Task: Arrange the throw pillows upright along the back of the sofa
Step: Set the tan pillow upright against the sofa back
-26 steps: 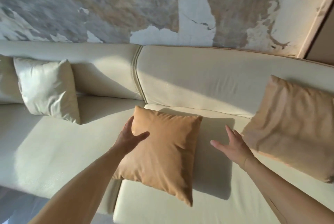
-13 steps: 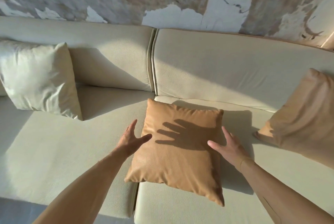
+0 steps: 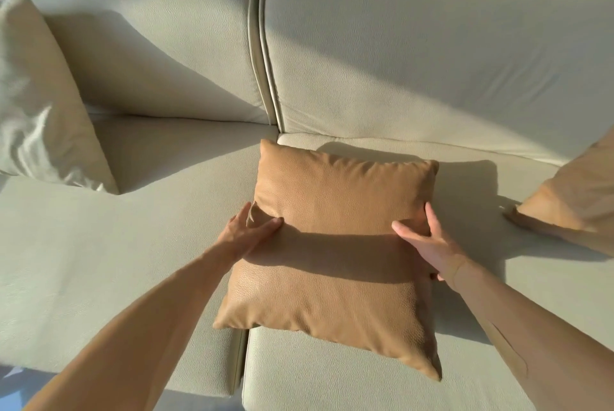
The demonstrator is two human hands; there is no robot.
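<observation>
A tan leather throw pillow [image 3: 335,261] lies flat on the cream sofa seat [image 3: 99,261], across the gap between two seat cushions. My left hand [image 3: 247,231] grips its left edge, thumb on top, denting the cover. On the right edge my right hand [image 3: 428,241] holds it the same way. A cream pillow [image 3: 43,105] leans upright against the sofa back [image 3: 415,55] at the far left. At the right edge of the view a second tan pillow [image 3: 578,198] leans against the back, partly cut off.
The sofa back has a vertical seam [image 3: 262,45] just behind the held pillow. The front edge of the seat [image 3: 199,387] lies near the bottom of the view, with a strip of floor at the bottom left.
Both hands have closed in from the sides and taken hold of the tan pillow's edges. The view has moved closer and tilted down, so the wall is out of sight.
</observation>
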